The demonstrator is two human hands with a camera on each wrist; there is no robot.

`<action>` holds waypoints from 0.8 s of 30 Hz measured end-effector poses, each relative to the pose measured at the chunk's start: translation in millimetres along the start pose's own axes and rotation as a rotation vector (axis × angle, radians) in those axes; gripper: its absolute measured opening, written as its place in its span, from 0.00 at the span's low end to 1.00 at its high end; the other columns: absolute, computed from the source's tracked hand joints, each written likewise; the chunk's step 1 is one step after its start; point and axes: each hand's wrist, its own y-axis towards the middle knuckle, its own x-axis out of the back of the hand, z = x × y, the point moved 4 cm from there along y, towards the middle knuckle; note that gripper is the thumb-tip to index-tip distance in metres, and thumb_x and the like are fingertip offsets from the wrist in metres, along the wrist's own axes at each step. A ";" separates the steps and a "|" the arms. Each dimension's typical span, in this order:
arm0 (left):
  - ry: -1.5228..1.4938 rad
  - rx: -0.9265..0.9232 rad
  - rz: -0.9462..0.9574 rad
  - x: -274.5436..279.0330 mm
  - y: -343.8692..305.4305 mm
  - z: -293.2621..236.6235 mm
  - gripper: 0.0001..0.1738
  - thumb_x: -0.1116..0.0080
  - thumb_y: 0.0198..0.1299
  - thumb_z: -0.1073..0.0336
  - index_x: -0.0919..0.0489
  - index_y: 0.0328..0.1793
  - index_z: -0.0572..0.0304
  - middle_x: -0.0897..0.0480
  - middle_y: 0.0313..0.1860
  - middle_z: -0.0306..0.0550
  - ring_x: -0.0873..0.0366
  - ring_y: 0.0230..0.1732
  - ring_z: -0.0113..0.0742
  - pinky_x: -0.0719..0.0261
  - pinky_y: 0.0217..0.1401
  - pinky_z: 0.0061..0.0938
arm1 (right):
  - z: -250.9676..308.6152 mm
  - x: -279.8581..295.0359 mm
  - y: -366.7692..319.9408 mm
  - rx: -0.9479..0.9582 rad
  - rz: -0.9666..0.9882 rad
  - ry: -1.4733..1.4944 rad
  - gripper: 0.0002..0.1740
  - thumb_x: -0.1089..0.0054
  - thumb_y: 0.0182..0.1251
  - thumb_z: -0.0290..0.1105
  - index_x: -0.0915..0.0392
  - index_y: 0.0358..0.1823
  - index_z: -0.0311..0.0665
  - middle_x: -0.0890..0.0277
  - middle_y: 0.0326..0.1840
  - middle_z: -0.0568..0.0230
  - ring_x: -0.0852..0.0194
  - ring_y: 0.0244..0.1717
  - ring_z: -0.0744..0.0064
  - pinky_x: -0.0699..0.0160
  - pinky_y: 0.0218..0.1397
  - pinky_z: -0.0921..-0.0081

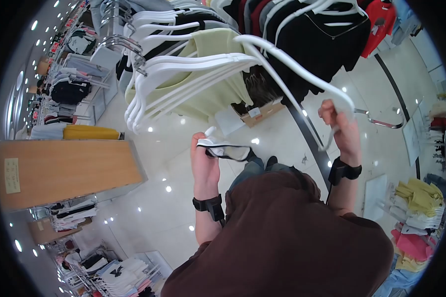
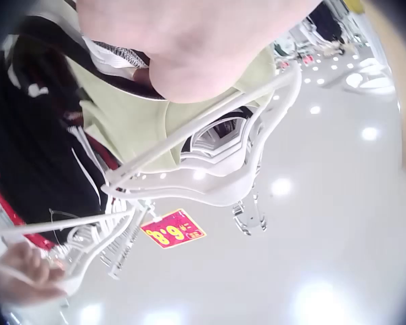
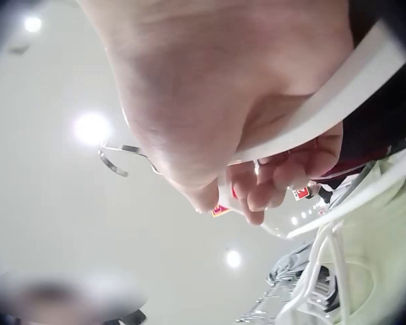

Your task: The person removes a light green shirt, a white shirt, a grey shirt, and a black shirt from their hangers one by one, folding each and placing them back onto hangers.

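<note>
My right hand grips a white plastic hanger near its hook, and the metal hook sticks out to the right past the hand. Seen from the right wrist, the fingers curl around the hanger's white arm. Lower and to the left, my left hand holds a bunched white garment with black trim, which hangs to the right of the fingers. A pale yellow-green top hangs beyond both hands, beside several empty white hangers.
Black tops hang on the rack at the back right. An open cardboard box lies on the shiny floor underneath. A wooden tabletop stands at the left, and piles of folded clothes lie at the right. A red price sign hangs by the rack.
</note>
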 end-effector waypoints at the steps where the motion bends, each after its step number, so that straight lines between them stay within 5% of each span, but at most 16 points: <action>1: 0.007 0.011 0.000 -10.1 -3.1 -2.7 0.06 0.53 0.74 0.74 0.27 0.48 0.52 0.21 0.44 0.40 0.24 0.40 0.30 0.25 0.42 0.28 | 7.1 -5.5 4.4 0.011 0.069 0.019 0.30 0.42 0.79 0.54 0.20 0.60 0.30 0.24 0.34 0.69 0.31 0.38 0.81 0.31 0.47 0.78; 5: -0.019 -0.005 -0.086 -19.4 -15.9 -8.5 0.06 0.47 0.72 0.75 0.29 0.47 0.51 0.24 0.41 0.36 0.24 0.42 0.27 0.25 0.45 0.28 | 17.8 -34.0 7.9 -0.036 0.170 -0.018 0.28 0.49 0.83 0.51 0.23 0.63 0.31 0.24 0.34 0.67 0.34 0.32 0.83 0.34 0.37 0.84; 9: 0.031 -0.001 0.013 -29.7 -28.0 -3.3 0.09 0.45 0.70 0.77 0.31 0.45 0.50 0.23 0.41 0.35 0.23 0.43 0.26 0.26 0.46 0.27 | 3.3 -60.4 5.8 -0.022 0.089 0.435 0.33 0.59 0.86 0.59 0.23 0.59 0.32 0.22 0.33 0.62 0.39 0.28 0.85 0.40 0.32 0.85; 12: 0.051 0.036 0.072 -46.8 -39.6 3.5 0.11 0.44 0.69 0.78 0.31 0.44 0.50 0.23 0.40 0.35 0.24 0.43 0.26 0.27 0.47 0.27 | 6.7 -81.1 16.5 0.038 0.289 0.747 0.33 0.56 0.84 0.61 0.23 0.55 0.33 0.21 0.31 0.60 0.38 0.25 0.83 0.38 0.32 0.84; 19: 0.003 0.124 0.228 -66.8 -54.8 12.6 0.09 0.46 0.66 0.78 0.29 0.46 0.54 0.22 0.43 0.37 0.24 0.45 0.27 0.27 0.50 0.27 | -13.8 -92.6 17.9 -0.032 0.473 0.800 0.32 0.46 0.79 0.60 0.23 0.49 0.32 0.20 0.29 0.57 0.40 0.21 0.83 0.39 0.29 0.83; 21: 0.045 0.131 0.083 -63.7 -58.5 8.8 0.12 0.49 0.63 0.78 0.29 0.50 0.54 0.19 0.53 0.40 0.18 0.58 0.36 0.20 0.67 0.39 | -22.1 -85.9 16.2 -0.065 0.485 0.800 0.32 0.44 0.78 0.61 0.23 0.46 0.32 0.20 0.29 0.56 0.38 0.21 0.83 0.41 0.26 0.82; 24: 0.029 0.109 0.174 -54.4 -61.5 3.2 0.11 0.46 0.68 0.73 0.28 0.55 0.54 0.19 0.57 0.42 0.19 0.61 0.38 0.21 0.71 0.42 | -23.3 -75.3 13.4 -0.064 0.461 0.752 0.30 0.42 0.77 0.58 0.20 0.45 0.31 0.19 0.30 0.57 0.36 0.22 0.84 0.41 0.25 0.83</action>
